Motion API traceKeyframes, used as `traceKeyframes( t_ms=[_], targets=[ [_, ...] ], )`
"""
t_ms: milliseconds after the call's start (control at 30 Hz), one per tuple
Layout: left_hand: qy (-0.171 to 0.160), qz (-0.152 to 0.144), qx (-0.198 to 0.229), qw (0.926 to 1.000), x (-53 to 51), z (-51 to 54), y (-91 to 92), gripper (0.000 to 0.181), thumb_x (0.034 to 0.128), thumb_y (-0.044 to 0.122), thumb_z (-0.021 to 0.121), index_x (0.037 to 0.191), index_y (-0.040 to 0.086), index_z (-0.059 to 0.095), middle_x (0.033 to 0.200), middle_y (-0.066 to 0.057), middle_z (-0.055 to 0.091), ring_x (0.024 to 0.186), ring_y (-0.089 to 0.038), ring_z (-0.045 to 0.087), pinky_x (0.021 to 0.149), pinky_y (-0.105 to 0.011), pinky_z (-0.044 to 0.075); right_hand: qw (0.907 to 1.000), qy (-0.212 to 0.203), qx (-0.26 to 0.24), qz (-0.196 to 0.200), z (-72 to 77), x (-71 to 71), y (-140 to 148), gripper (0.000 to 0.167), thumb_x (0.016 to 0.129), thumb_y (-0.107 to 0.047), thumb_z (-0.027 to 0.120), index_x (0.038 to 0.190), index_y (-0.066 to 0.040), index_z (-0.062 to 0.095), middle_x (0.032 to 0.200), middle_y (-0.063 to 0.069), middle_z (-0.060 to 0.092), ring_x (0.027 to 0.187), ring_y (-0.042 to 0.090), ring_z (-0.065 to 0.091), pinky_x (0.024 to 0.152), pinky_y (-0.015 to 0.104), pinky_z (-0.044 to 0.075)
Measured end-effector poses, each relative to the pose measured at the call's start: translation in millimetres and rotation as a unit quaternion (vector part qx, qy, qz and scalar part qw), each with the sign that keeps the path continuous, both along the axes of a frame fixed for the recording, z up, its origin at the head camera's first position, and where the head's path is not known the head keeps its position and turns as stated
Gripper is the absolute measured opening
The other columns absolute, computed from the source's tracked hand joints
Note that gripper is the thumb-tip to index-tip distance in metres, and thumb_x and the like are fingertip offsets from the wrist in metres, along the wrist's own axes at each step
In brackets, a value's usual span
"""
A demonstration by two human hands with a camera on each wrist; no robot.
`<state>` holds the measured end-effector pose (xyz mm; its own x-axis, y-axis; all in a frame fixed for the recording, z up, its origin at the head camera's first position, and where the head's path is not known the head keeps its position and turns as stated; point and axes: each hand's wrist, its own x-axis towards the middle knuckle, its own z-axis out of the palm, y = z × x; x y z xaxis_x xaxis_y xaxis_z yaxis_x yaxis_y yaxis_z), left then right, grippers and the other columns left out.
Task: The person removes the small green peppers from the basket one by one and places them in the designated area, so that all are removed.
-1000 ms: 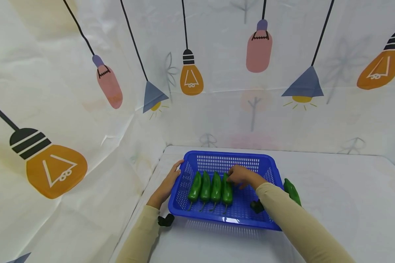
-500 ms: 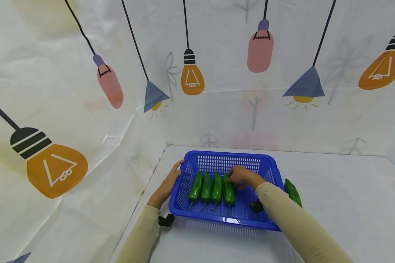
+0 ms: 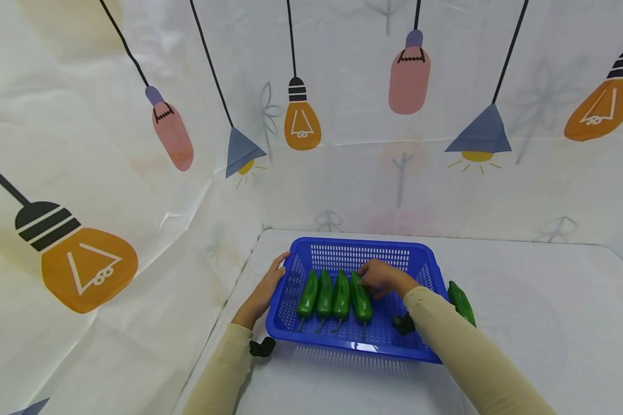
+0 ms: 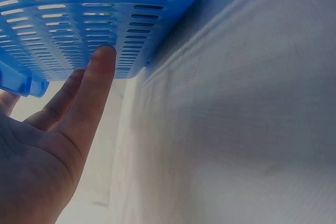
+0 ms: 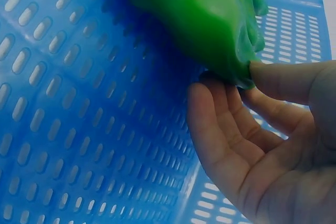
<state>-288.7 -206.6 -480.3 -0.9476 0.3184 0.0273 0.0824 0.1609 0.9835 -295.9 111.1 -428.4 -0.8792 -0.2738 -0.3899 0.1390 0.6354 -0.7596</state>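
Note:
Several green peppers lie side by side in a blue basket (image 3: 353,344), stems toward the near rim. My right hand (image 3: 381,276) is at the far tip of the rightmost pepper (image 3: 361,302). In the right wrist view that hand (image 5: 273,135) pinches the tip of the green pepper (image 5: 199,14) between thumb and fingers. At the basket's left side, my left hand (image 3: 262,291) rests its fingers on the rim and wall; in the left wrist view the left hand's fingers (image 4: 94,82) lie nearly straight against the slotted wall (image 4: 126,30).
Another green pepper (image 3: 461,302) lies on the white table (image 3: 540,323) just right of the basket, partly behind my right sleeve (image 3: 472,351). A white sheet with printed lamps hangs behind and to the left.
The rightmost pepper's stem end has swung slightly to the right, its tip staying at my right hand. My left hand and the basket have stayed in place.

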Motion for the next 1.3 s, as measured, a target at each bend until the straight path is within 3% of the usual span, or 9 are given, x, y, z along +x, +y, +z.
traceKeyframes(
  t_ms=[233,700,1300],
  targets=[
    [0.008,-0.002,0.003,1.0,1.2,0.6,0.5,0.051,0.1117,0.027,0.03,0.161,0.018,0.022,0.167,-0.016,0.015,0.147,-0.039,0.022,0.116,-0.06,0.016,1.0,0.003,0.001,-0.003,-1.8,-1.7,3,0.043,0.098,0.001,0.058,0.139,0.011,0.05,0.099,0.021,0.068,0.093,0.035,0.068,0.073,0.045,0.059],
    [0.014,0.0,-0.001,0.9999,4.0,3.5,1.4,0.051,0.1117,0.027,0.029,0.161,0.018,0.023,0.167,-0.014,0.015,0.148,-0.037,0.021,0.117,-0.058,0.017,0.9999,0.004,-0.007,-0.013,-1.3,-3.1,7,0.043,0.098,0.001,0.056,0.14,0.011,0.051,0.11,0.023,0.067,0.097,0.037,0.068,0.073,0.046,0.059],
    [0.011,-0.007,-0.002,0.9999,4.7,3.8,0.9,0.051,0.1122,0.03,0.028,0.161,0.02,0.021,0.167,-0.014,0.014,0.147,-0.038,0.021,0.117,-0.059,0.016,0.9992,0.007,-0.038,-0.01,13.7,1.8,14,0.043,0.097,0.002,0.057,0.138,0.012,0.051,0.112,0.027,0.065,0.098,0.039,0.068,0.078,0.05,0.058]
  ],
)
